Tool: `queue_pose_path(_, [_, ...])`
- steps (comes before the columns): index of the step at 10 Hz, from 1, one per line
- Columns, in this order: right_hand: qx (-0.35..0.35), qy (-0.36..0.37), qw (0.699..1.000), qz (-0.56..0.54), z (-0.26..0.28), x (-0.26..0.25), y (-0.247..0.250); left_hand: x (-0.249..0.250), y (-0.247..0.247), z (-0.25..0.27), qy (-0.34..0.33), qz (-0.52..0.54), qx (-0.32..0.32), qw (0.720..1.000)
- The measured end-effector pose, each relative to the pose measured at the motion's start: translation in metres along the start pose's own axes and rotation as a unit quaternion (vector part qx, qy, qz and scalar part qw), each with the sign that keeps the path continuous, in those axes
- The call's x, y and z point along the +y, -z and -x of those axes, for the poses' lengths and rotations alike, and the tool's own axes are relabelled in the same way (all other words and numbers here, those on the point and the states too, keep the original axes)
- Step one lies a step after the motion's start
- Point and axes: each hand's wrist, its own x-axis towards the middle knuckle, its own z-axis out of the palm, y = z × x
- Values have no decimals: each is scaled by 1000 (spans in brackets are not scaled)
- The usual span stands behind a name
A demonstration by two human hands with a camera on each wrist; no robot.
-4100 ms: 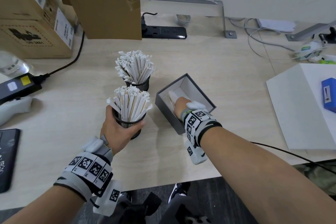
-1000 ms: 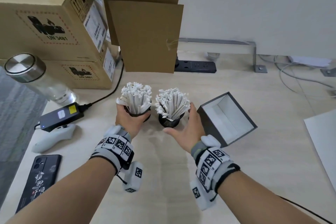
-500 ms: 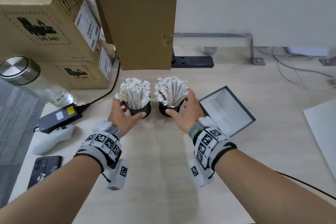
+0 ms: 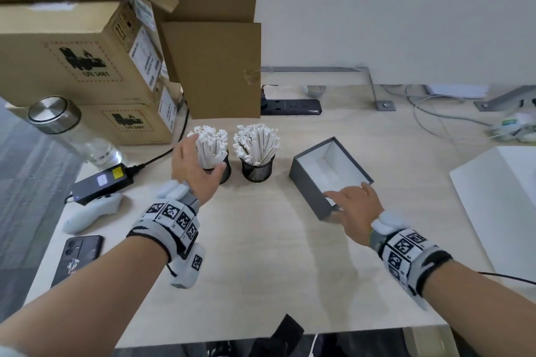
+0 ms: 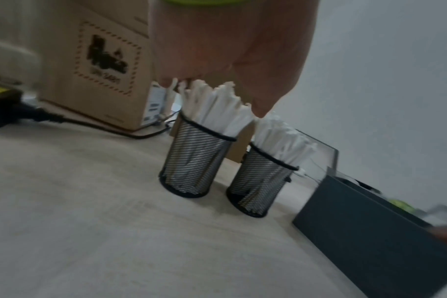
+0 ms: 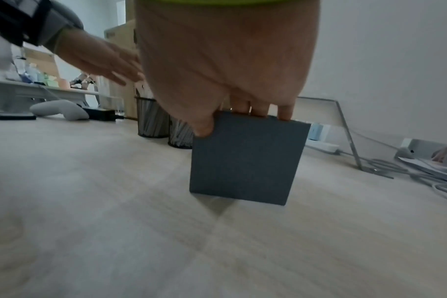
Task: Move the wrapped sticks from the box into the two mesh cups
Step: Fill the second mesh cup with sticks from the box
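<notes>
**Sticks in both cups; box gripped at its near end**

I see my right hand (image 4: 354,206) pinching the near wall of the grey box (image 4: 307,182), thumb outside, fingers (image 6: 285,113) hooked over the rim. My left hand (image 4: 194,171) hovers spread over the left mesh cup (image 5: 194,159), fingertips among its wrapped sticks (image 4: 210,143). Between my hands stands the right mesh cup (image 4: 257,169), also packed. The box interior shows white.

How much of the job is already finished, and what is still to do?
Done, as far as can be seen: the box looks empty inside, and both mesh cups, left cup and right cup, stand packed with wrapped sticks. In hand: the right hand pinches the box's near wall; the left hand is at the left cup's sticks, open. Left: no loose sticks show on the table.
</notes>
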Motion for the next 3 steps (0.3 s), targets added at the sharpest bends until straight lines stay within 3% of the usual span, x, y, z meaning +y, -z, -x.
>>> queue_pose_path(1, [-9, 13, 998, 56, -14, -17, 5, 20, 0, 6, -20, -16, -41, 999])
queue_pose_path(3, [-23, 19, 998, 48, -58, -40, 20, 38, 6, 4, -94, -68, -104, 988])
